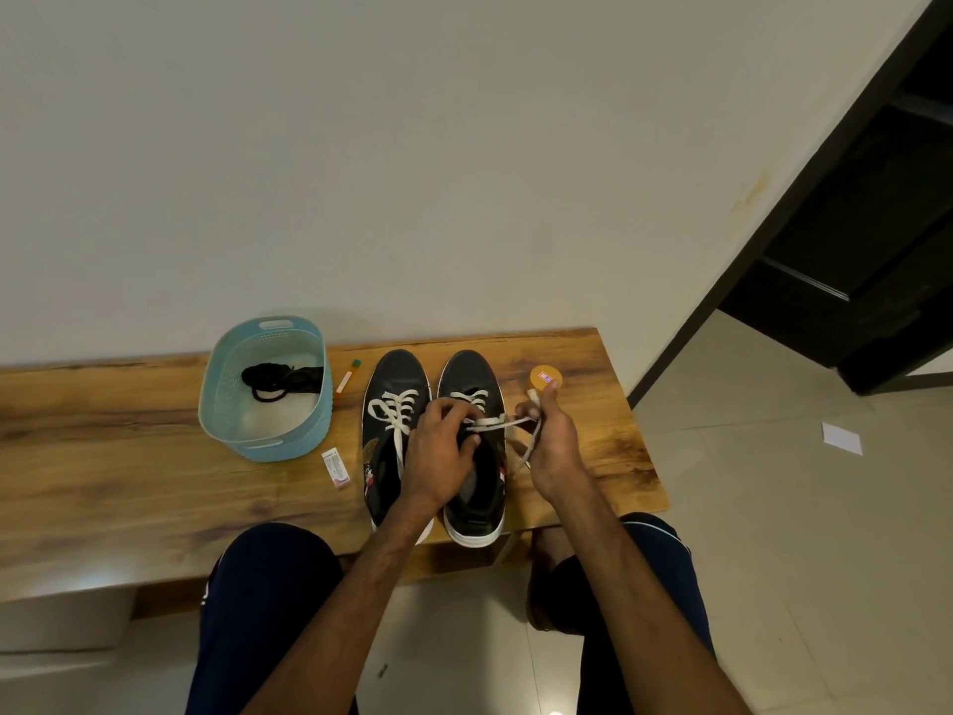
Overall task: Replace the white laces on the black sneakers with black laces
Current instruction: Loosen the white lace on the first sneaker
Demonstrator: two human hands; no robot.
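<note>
Where the wooden bench [129,456] meets the wall, two black sneakers stand side by side, toes to the wall, heels at the near edge; the right-side sneaker's heel just overhangs that edge.

Left hand [441,451]: forearm comes in from below, crossing the heel of the left-side sneaker [394,374]; the hand rests on the right-side sneaker [466,376], fingers curled over the eyelet rows and thumb hooked at the mouth, gripping the upper; whether it also pinches the lace cannot be told.

Right hand [554,446]: held just to the right of that sneaker, above the bench, thumb pointing to the wall; fingers closed round the white lace [497,422], which runs taut from the eyelets to the hand, the slack hanging below it; only the rows nearest the toe are laced.

The left-side sneaker is fully laced in white [397,410], the ends loose.

Black laces [281,381]: bundled in the blue basket [309,430], left of the sneakers, well apart from both hands.

Room: an orange round tub [545,377] sits near the right thumb tip; a thin tube [348,376] and a small packet [336,468] lie between basket and sneakers; the bench end is right of the right hand, with bare wood between; both knees sit under the near edge; a dark doorway [876,250] stands to the right and a white paper [841,438] lies on the floor.
</note>
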